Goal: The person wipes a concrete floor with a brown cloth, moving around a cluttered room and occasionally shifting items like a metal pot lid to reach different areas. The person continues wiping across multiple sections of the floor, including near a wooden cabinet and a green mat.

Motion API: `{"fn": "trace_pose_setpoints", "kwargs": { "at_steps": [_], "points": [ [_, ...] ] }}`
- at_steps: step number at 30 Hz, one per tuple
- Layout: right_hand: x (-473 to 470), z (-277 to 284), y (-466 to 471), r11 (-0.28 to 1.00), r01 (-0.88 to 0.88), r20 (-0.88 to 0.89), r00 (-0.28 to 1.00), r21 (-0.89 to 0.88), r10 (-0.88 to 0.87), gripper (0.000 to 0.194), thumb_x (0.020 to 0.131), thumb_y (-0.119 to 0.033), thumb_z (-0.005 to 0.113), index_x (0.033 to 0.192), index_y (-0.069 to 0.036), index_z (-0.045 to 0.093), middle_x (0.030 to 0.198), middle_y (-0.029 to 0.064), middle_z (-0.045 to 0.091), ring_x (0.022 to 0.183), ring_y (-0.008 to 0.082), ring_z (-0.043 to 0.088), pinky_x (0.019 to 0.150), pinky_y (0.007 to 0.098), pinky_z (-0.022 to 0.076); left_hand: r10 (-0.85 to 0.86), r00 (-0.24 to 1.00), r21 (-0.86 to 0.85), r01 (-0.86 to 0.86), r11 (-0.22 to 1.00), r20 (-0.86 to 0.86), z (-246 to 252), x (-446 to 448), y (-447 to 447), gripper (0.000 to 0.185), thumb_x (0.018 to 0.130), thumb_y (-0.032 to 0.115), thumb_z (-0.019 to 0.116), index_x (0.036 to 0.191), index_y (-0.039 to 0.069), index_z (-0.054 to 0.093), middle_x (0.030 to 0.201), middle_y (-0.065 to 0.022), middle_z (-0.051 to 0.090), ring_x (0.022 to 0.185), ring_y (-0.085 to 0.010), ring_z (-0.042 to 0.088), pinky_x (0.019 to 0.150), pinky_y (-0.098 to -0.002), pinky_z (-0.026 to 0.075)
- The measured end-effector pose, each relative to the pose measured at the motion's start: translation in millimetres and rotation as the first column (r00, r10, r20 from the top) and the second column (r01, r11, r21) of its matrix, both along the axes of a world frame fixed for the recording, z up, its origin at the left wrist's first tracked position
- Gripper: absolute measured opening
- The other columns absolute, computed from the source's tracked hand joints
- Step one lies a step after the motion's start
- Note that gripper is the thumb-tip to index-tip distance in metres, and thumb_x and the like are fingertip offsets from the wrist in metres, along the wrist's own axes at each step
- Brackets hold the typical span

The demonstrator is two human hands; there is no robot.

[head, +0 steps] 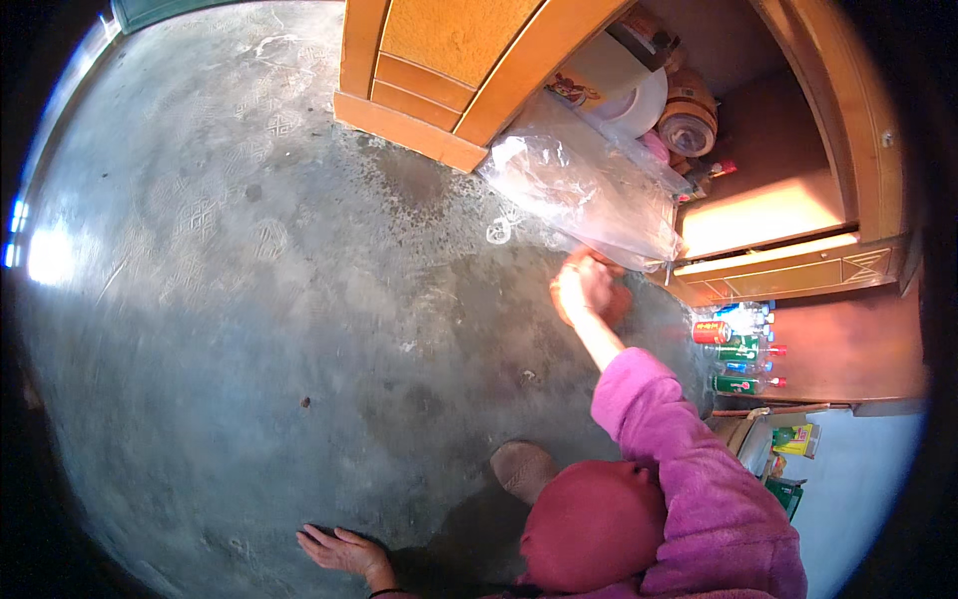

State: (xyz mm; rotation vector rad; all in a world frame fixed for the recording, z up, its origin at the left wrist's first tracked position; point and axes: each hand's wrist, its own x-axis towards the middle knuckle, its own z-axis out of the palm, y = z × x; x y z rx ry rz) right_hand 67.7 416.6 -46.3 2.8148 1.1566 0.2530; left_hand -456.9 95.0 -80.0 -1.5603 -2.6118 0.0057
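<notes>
My right hand (587, 288), in a pink fleece sleeve, reaches out just below a large clear plastic bag (576, 187) at the open wooden cabinet. The hand is blurred, and whether it touches the bag or holds anything cannot be told. The bag sags out of the cabinet opening to the floor. At the bottom left, my left hand (340, 550) is spread, palm down, at the concrete floor (299, 337), with a dark band on the wrist and nothing in its fingers.
Inside the cabinet are a white container (614, 90) and an orange-tinted plastic jar (688, 116). An orange cabinet door (449, 45) stands at the top. Several bottles (737, 348) and a red can (711, 332) are at the right. My knee (595, 524) and foot (520, 468) are at the bottom.
</notes>
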Motion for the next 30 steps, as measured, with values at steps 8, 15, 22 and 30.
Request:
{"fn": "trace_pose_setpoints", "kwargs": {
  "at_steps": [8, 15, 22, 30],
  "points": [
    [-173.8, -6.7, 123.6, 0.827, -0.545, -0.115, 0.820, 0.137, 0.560, 0.044, 0.083, -0.034, 0.062, 0.111, 0.000, 0.058, 0.112, 0.0253, 0.060, 0.108, 0.0412, 0.058, 0.091, 0.0530, 0.0463, -0.031, 1.000, -0.006, 0.031, 0.999, -0.004, -1.0, -3.9, -3.1, 0.054, 0.108, 0.035, 0.036, 0.152, 0.004, 0.036, 0.157, -0.0205, 0.034, 0.144, -0.0396, 0.034, 0.115, -0.0523, 0.030],
    [-144.6, 35.8, 130.8, 0.826, -0.309, -0.803, 0.235, 0.472, 0.547, 0.035, 0.090, -0.019, 0.063, 0.118, 0.001, 0.068, 0.114, 0.0165, 0.071, 0.109, 0.0254, 0.066, 0.097, 0.0373, 0.0494, 0.022, 1.000, -0.059, -0.021, 0.998, 0.009, 6.4, 1.7, -0.2, 0.053, 0.106, 0.029, 0.040, 0.152, 0.004, 0.035, 0.159, -0.0210, 0.030, 0.146, -0.0397, 0.030, 0.117, -0.0518, 0.027],
    [13.2, 58.5, -7.1, 0.832, 0.357, -0.905, 0.166, 0.424, 0.391, 0.050, 0.096, -0.033, 0.061, 0.136, -0.002, 0.059, 0.132, 0.0091, 0.062, 0.122, 0.0179, 0.057, 0.105, 0.0345, 0.0429, 0.058, 0.997, -0.036, -0.056, 0.998, 0.056, 7.0, 3.8, -0.3, 0.052, 0.106, 0.029, 0.040, 0.153, 0.006, 0.036, 0.159, -0.0189, 0.031, 0.145, -0.0389, 0.031, 0.116, -0.0513, 0.028],
    [-32.3, -28.7, -59.0, 0.851, -0.213, -0.209, 0.914, 0.480, 0.347, 0.072, 0.085, -0.047, 0.071, 0.139, -0.004, 0.050, 0.136, 0.0216, 0.050, 0.127, 0.0386, 0.048, 0.107, 0.0481, 0.0400, 0.042, 0.999, -0.003, -0.042, 0.999, 0.010, 5.7, 3.2, 1.4, 0.052, 0.104, 0.025, 0.046, 0.152, 0.007, 0.037, 0.159, -0.0172, 0.033, 0.144, -0.0370, 0.033, 0.117, -0.0506, 0.028]
  ]
}}
